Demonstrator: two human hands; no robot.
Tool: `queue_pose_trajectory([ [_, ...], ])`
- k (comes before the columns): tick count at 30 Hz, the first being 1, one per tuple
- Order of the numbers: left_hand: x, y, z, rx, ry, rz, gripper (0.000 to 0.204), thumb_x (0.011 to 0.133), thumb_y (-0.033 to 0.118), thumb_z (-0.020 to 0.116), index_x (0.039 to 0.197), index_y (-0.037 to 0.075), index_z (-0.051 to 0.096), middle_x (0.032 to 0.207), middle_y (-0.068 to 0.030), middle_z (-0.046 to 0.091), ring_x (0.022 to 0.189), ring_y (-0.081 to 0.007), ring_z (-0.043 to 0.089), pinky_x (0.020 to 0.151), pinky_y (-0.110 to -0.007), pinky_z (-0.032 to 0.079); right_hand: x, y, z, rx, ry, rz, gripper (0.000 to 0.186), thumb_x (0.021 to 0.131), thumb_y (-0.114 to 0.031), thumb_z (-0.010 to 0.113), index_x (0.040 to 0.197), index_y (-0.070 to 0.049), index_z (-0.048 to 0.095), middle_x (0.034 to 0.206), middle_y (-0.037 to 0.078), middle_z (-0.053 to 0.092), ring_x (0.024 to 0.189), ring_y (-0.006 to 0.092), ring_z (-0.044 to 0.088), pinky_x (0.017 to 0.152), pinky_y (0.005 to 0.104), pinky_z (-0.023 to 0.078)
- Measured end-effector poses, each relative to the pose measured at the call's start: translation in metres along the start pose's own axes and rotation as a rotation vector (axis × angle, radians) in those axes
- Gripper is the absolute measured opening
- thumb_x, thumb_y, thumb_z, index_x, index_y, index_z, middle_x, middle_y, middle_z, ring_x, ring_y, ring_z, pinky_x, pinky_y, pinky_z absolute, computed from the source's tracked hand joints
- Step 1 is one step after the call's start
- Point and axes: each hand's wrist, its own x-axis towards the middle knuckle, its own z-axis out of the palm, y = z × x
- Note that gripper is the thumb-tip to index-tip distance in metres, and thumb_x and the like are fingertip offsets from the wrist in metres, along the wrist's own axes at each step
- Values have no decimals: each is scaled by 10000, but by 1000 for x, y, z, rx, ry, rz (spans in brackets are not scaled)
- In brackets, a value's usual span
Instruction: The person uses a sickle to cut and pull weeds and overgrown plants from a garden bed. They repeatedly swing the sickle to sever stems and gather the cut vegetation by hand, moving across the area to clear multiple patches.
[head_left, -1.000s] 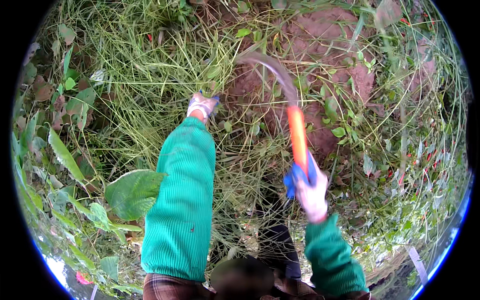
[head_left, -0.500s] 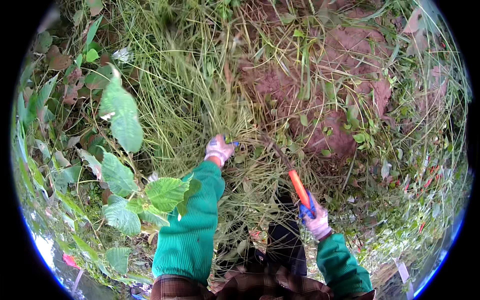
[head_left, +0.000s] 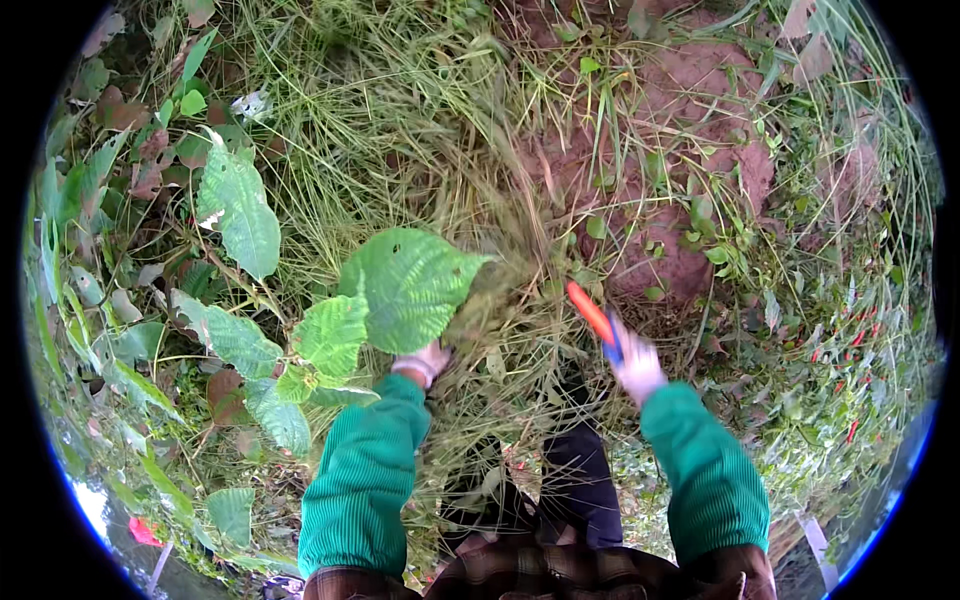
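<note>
My right hand [head_left: 637, 366], in a white and blue glove, is closed around the orange handle of a sickle [head_left: 592, 312]. The sickle's blade is lost among the grass stems. My left hand [head_left: 428, 362], gloved as well, grips a clump of long grass [head_left: 490, 300] that is blurred by motion. A broad green leaf [head_left: 415, 285] hangs over the left hand and covers part of its fingers. The sickle's front end meets the grass to the right of the left hand.
A leafy plant [head_left: 330, 335] rises at the left, close to my left forearm. Reddish bare soil [head_left: 670, 250] shows at the upper right. Dense grass [head_left: 350, 120] spreads across the upper left. Red peppers [head_left: 858, 335] hang among plants at the far right. My dark-trousered legs [head_left: 580, 480] stand below.
My left hand has drawn back toward me and slipped partly behind the broad leaf. My right hand and the sickle have moved up and forward, and the blade has gone from sight.
</note>
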Motion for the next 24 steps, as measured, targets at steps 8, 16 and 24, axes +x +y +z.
queue_pose_trajectory([
  [8,-37,-5,62,98,-108,-58,525,685,338,606,1162,147,494,876,-139,604,775,-307,571,729,-381,447,-60,-73,-69,607,-8,401,696,694,-118,577,1321,-151,276,875,200,586,721,322,593,634,387,469],
  [16,-64,18,-20,-31,-9,14,787,640,361,649,1314,154,299,1231,-180,399,1115,-359,389,952,-468,276,25,-22,-110,713,618,965,576,812,-168,534,1320,-128,264,653,112,538,537,214,531,518,346,438],
  [24,-54,108,-132,-289,565,495,618,720,174,606,1266,61,340,1175,-172,457,1018,-353,466,868,-427,373,-81,-157,-53,1229,146,1134,595,782,-109,554,1302,-77,266,669,108,585,510,191,579,466,304,482],
])
